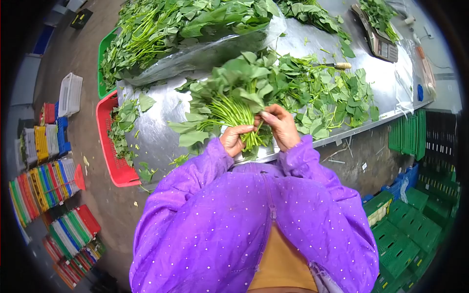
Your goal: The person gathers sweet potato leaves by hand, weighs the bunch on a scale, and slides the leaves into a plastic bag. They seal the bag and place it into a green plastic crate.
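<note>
A bunch of leafy greens (227, 110) with bright green stems is held over the near edge of a metal table (161, 117). My left hand (233, 138) is wrapped round the stems from the left side. On the right, my right hand (280, 126) pinches at the same bunch, thumb and fingers together near the stems and a leaf. Loose greens (322, 97) lie just to the right of the bunch. Behind it, a large heap of greens (161, 29) rests on clear plastic (190, 56).
A red crate (110, 146) and a green crate (101, 63) stand at the table's left. A knife handle (342, 65) and a scale (383, 49) are farther back right. Stacked green crates (398, 239) are at lower right, colourful stacked crates (46, 185) at left.
</note>
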The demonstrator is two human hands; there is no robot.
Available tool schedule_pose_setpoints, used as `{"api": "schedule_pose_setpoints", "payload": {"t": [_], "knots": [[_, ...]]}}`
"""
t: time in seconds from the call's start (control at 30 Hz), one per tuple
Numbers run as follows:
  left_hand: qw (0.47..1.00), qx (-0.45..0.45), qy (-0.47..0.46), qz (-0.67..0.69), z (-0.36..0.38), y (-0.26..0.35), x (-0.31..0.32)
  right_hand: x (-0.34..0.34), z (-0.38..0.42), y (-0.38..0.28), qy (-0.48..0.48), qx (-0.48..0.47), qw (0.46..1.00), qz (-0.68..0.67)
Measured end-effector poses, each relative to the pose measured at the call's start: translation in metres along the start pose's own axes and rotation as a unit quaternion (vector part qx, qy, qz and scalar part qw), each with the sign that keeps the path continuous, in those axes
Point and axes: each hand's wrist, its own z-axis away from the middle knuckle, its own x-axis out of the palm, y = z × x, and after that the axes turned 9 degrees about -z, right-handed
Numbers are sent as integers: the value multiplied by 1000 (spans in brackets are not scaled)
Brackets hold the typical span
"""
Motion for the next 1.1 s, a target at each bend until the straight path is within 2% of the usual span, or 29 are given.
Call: {"api": "schedule_pose_setpoints", "payload": {"t": [0.03, 0.1, 0.17, 0.23, 0.3, 0.33, 0.4, 0.43, 0.5, 0.57, 0.63, 0.7, 0.77, 0.9, 0.93, 1.03, 1.1], "knots": [[999, 11, -4, 38, -3, 2, -3, 6, 10, -4, -12, -28, 995, -91], [995, 78, -28, 62, 4, 14, 16, 2, 30, -12, -71, 29, 984, -159], [986, 128, -67, 86, 1, 19, 21, -2, 41, -27, -138, 92, 977, -133], [987, 147, -57, -19, 5, 19, 30, -40, 33, -20, -149, 165, 965, -140], [986, 158, -34, -44, 12, 19, 38, -53, 33, -45, -179, 272, 938, -119], [980, 190, -39, -44, 13, 21, 36, -65, 30, -50, -185, 262, 947, -9], [976, 215, -33, -29, 21, 30, 45, -91, 15, -57, -197, 226, 930, 214], [974, 220, -35, -34, 25, 33, 46, -98, 6, -59, -186, 10, 845, 501], [975, 215, -42, -37, 26, 30, 48, -82, -13, -76, -110, -160, 834, 516], [977, 203, -60, -23, 27, 20, 56, -55, -28, -95, -167, -34, 936, 307], [978, 190, -88, -2, 25, 5, 65, -28, -32, -99, -237, 68, 941, 231], [976, 187, -106, 35, 20, -14, 70, -14, -29, -77, -252, 68, 944, 201], [973, 191, -116, 50, 17, -27, 73, -8, -18, -70, -229, 110, 957, 140], [984, 168, -38, 52, 19, -38, 73, -11, 1, -55, -133, 123, 982, 53], [986, 158, -11, 53, 21, -41, 73, -15, 2, -48, -110, 118, 985, 62], [993, 89, -5, 75, 11, -55, 53, -24, 8, -30, -50, 59, 988, 136], [994, 85, -11, 65, 5, -69, 40, -23, 18, -24, -6, 65, 991, 116]]}}
